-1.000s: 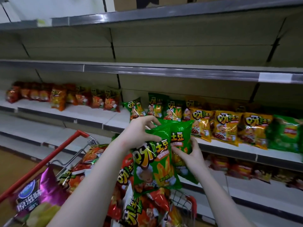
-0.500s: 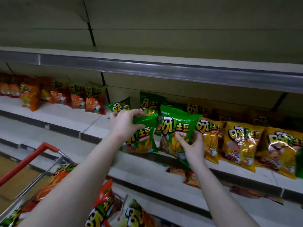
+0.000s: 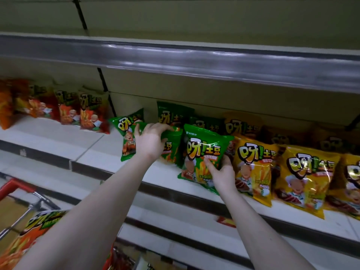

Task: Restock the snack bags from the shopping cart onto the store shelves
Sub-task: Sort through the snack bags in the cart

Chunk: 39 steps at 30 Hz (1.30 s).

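Note:
My left hand (image 3: 150, 141) grips the top of a green snack bag (image 3: 172, 151) standing on the white middle shelf (image 3: 93, 154). My right hand (image 3: 222, 170) holds the lower right part of a second green snack bag (image 3: 200, 152), which stands tilted at the shelf's front. More green bags (image 3: 127, 133) stand behind and to the left of them. At the bottom left is the shopping cart (image 3: 17, 190) with its red handle, holding orange and green snack bags (image 3: 35, 230).
Yellow snack bags (image 3: 253, 168) line the shelf to the right of my hands, and red-orange bags (image 3: 87, 112) stand further left. An upper shelf's grey edge (image 3: 194, 61) overhangs. A lower shelf (image 3: 194, 225) runs below, with a red packet showing.
Both hands have carried the two green bags up from over the cart and onto the middle shelf. The view has moved closer to the shelf.

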Tool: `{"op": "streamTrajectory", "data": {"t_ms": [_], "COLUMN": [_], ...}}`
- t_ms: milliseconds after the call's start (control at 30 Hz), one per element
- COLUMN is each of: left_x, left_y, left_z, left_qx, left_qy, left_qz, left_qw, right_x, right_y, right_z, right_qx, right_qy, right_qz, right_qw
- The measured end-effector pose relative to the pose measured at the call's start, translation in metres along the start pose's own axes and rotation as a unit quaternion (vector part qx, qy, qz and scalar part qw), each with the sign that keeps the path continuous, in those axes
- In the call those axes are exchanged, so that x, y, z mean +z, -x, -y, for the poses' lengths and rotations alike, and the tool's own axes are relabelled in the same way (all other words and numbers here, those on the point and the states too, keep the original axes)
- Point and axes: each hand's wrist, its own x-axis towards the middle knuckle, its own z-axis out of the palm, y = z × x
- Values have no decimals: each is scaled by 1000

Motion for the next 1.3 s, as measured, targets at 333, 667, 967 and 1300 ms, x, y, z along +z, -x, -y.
{"op": "streamTrajectory", "data": {"t_ms": [333, 667, 967, 1300], "left_x": [38, 58, 27, -40], "left_y": [-5, 13, 38, 108], "left_z": [-5, 0, -30, -69], "left_qx": [-117, -127, -171, -133], "left_qy": [-30, 131, 205, 293], "left_qz": [44, 97, 69, 12], "left_qw": [992, 978, 961, 947], "right_x": [7, 11, -7, -30], "right_y": [-6, 0, 25, 91], "right_z": [-2, 6, 17, 42], "right_qx": [-39, -8, 0, -78], "right_qy": [247, 149, 141, 42], "right_qz": [-75, -79, -72, -14], "right_qw": [965, 986, 987, 996]}}
